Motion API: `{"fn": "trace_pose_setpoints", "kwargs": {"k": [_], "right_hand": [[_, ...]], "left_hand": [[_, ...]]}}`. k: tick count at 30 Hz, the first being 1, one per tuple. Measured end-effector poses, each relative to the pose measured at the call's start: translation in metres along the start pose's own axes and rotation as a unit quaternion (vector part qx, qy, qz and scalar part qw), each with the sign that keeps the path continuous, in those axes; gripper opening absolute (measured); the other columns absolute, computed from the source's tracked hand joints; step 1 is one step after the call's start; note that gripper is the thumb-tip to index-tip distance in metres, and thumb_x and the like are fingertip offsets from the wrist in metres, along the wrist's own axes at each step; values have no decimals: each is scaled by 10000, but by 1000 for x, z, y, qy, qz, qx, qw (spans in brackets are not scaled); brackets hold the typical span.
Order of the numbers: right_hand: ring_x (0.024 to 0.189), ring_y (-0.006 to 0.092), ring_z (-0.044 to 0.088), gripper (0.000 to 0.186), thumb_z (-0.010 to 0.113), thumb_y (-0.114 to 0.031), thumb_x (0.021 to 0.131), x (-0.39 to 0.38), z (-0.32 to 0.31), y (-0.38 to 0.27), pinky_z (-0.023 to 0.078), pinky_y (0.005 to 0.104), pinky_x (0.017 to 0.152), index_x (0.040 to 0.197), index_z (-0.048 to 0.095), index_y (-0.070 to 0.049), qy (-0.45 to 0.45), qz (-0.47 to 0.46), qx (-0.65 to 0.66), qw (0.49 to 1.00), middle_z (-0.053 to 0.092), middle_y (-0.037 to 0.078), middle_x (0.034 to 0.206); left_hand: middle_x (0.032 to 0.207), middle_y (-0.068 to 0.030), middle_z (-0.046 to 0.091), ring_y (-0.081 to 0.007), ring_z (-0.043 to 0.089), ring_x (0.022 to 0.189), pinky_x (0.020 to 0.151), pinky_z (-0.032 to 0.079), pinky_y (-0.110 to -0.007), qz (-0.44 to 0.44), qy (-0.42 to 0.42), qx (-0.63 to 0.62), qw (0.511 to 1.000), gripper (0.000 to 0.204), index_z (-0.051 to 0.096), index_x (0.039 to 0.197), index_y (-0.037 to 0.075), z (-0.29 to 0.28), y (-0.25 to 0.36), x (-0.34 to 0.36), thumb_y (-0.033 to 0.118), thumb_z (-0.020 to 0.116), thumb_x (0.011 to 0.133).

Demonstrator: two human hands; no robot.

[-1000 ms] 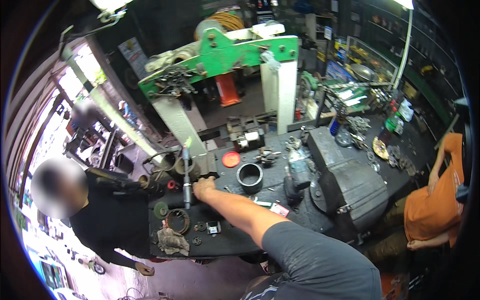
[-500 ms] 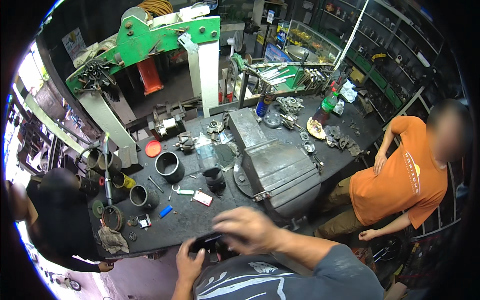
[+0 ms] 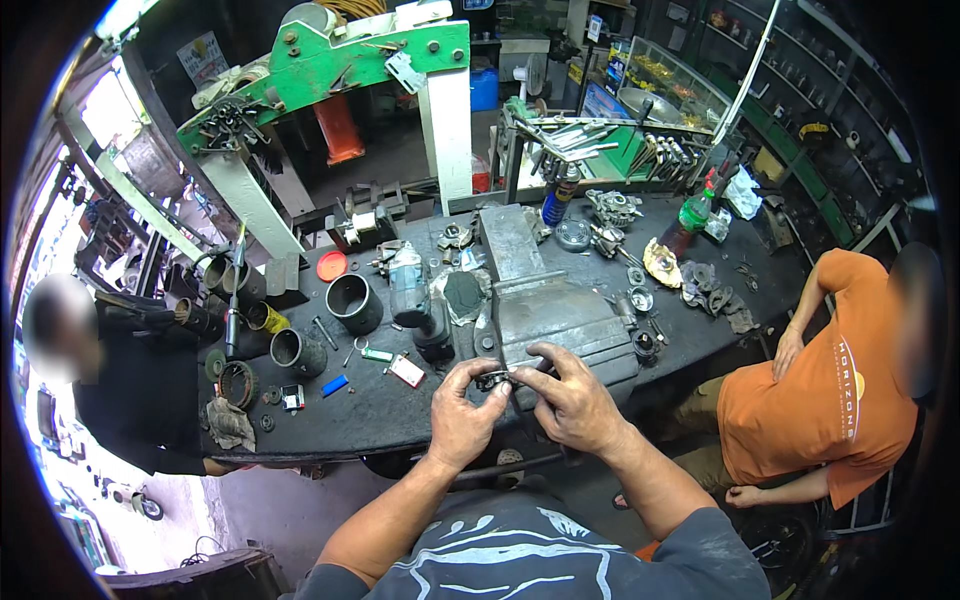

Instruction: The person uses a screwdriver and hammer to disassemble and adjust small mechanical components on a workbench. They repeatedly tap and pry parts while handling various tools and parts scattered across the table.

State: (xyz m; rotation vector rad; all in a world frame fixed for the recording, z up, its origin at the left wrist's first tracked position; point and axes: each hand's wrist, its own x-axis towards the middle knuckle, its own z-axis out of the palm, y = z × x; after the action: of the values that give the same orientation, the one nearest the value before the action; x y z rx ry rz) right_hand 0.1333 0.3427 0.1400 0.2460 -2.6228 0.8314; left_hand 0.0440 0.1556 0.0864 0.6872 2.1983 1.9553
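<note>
Over the bench's front edge, my left hand (image 3: 463,415) pinches a small dark metal part (image 3: 491,380) between thumb and index finger. My right hand (image 3: 578,402) meets it from the other side, fingers bent and fingertips on the part's right end. Its exact kind cannot be made out, as the fingers cover most of it. Just beyond my hands stands a large grey bench vise (image 3: 555,325). To its left is a grey-blue cordless power tool (image 3: 408,290) with a dark base.
On the dark workbench (image 3: 385,430) are metal cylinders (image 3: 354,305), a red lid (image 3: 331,265), a blue lighter (image 3: 334,385), a rag (image 3: 231,424), a spray can (image 3: 560,195) and a green-topped bottle (image 3: 692,212). A person in orange (image 3: 790,380) sits right; another in black (image 3: 135,390) is left.
My hands have risen from near my body to above the bench edge and come together at the small part. The dark object at my left hand earlier is out of sight. The view has shifted.
</note>
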Motion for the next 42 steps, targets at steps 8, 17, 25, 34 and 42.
{"fn": "trace_pose_setpoints", "kwargs": {"k": [8, 17, 25, 34, 42], "right_hand": [[1095, 352, 709, 607, 749, 41, 776, 6, -8, 11, 606, 454, 959, 1355, 717, -138, -31, -44, -3, 999, 588, 232, 1425], [1031, 357, 720, 566, 758, 16, 809, 9, -12, 11, 611, 464, 919, 1357, 702, -114, -45, -43, 12, 998, 577, 253, 1446], [964, 331, 736, 562, 737, 44, 833, 17, -23, 6, 627, 437, 837, 1375, 652, -77, 51, 27, -2, 998, 591, 236, 1402], [885, 258, 698, 712, 706, 114, 806, 31, 38, -75, 598, 348, 719, 1480, 523, -25, 105, -119, 277, 948, 663, 239, 1263], [942, 188, 709, 716, 629, 53, 964, 114, 201, -125, 616, 336, 830, 1622, 357, -21, -131, 176, 572, 790, 612, 172, 1333]], "left_hand": [[1145, -71, 768, -145, 707, 1080, 986, 560, -310, -34, -3, -20, 999, 269, 738, 1209, -11, 10, 2, -2, 14, 780, 945], [1109, -99, 786, -210, 742, 1028, 945, 570, -342, -48, 18, -51, 997, 260, 779, 1158, 26, 13, 0, -3, 72, 818, 905], [1125, -123, 781, -223, 745, 1041, 957, 578, -351, -16, 9, -28, 999, 289, 771, 1161, 7, 5, 9, 0, 90, 847, 894], [1249, -150, 753, -269, 713, 1202, 1066, 548, -389, 24, 27, 64, 997, 398, 728, 1263, 14, -72, 9, -22, 195, 847, 930], [1304, -160, 748, -290, 735, 1216, 1047, 571, -389, -136, 191, 89, 968, 411, 698, 1345, 28, -185, -57, -116, 209, 786, 986]]}}
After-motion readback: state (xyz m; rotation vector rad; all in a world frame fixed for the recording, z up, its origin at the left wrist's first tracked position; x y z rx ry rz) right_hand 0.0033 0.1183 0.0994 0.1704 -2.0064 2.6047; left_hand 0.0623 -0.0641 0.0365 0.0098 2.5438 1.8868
